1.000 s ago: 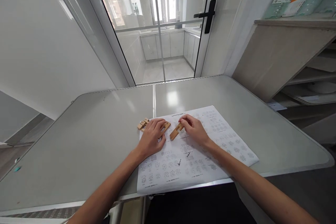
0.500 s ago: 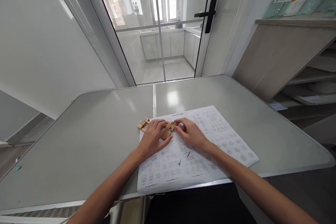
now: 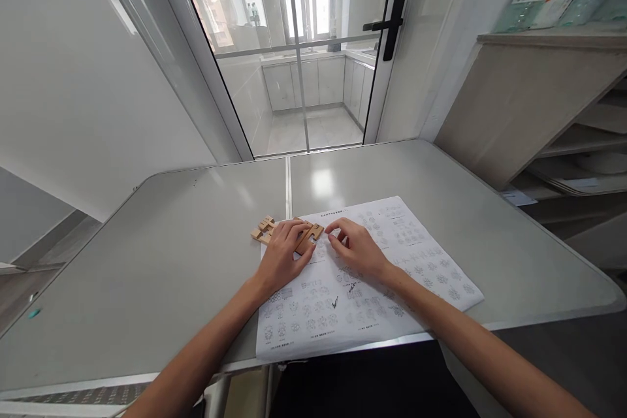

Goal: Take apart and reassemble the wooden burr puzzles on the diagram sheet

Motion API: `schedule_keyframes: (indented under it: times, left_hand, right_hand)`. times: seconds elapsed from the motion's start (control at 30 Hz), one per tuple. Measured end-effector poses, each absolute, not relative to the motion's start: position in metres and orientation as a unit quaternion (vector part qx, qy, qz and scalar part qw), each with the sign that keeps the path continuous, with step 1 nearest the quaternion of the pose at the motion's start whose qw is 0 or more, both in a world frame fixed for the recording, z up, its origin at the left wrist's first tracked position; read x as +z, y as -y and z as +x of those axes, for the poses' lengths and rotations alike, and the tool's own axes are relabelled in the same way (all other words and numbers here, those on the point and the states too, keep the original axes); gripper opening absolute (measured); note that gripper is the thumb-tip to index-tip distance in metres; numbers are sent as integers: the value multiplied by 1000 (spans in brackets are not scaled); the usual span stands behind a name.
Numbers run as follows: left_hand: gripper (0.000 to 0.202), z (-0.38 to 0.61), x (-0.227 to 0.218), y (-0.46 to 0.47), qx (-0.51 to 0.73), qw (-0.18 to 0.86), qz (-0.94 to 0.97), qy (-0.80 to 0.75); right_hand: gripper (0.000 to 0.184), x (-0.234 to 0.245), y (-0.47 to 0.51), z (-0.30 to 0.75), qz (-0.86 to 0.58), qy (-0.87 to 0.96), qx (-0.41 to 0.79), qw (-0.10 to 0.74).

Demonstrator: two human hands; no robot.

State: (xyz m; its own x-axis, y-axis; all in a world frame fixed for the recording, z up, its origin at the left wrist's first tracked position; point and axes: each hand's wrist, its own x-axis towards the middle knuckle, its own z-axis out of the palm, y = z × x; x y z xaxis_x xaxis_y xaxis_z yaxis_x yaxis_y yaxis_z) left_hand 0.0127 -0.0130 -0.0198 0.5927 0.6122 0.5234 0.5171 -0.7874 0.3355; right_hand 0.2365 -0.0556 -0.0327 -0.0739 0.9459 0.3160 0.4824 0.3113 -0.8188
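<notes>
Loosely closed, the left hand (image 3: 283, 256) lies palm down with its fingers laid over the notched wooden pieces (image 3: 310, 235) and its thumb alongside them, pinning them to the paper below. Only the end of the notched wooden pieces that juts out past the fingers, toward the other hand, shows clearly; how the parts fit together under the fingers cannot be told. The right hand (image 3: 360, 249) sits just beside that jutting end, half curled and holding nothing, its fingertips (image 3: 334, 236) bent down toward the paper. Whether they brush the wood cannot be made out.

Just beyond the left hand's knuckles, on the side away from the right hand, a small cluster of loose wooden blocks (image 3: 261, 230) lies apart from the held ones. Both hands rest on a printed sheet (image 3: 396, 255) covered in rows of small diagrams, which runs from under the hands back toward the person and out past the right wrist. The loose wooden blocks lie off the sheet's edge. The sheet lies on a grey bench (image 3: 171, 261) with a seam (image 3: 287, 186) running away ahead of the hands. Farther ahead stands a glass door (image 3: 304, 46) with a black door handle (image 3: 389, 26), and far out to the right hand's side a shelf unit (image 3: 529, 98)
</notes>
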Motion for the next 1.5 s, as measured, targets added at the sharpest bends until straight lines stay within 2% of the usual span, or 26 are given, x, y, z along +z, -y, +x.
schedule_keyframes:
  times: [0.2,0.37,1.5]
  left_hand:
    - [18,15,-17,20,305,76,915,-252]
    - [21,16,-16,23,269,65,941,-193]
    - [23,16,-13,23,259,70,941,-207]
  right_hand:
    - [14,-29,61,235,-489,723,296,389]
    - [14,-24,65,234,-479,745,280,370]
    - [14,-22,67,234,-475,756,266,363]
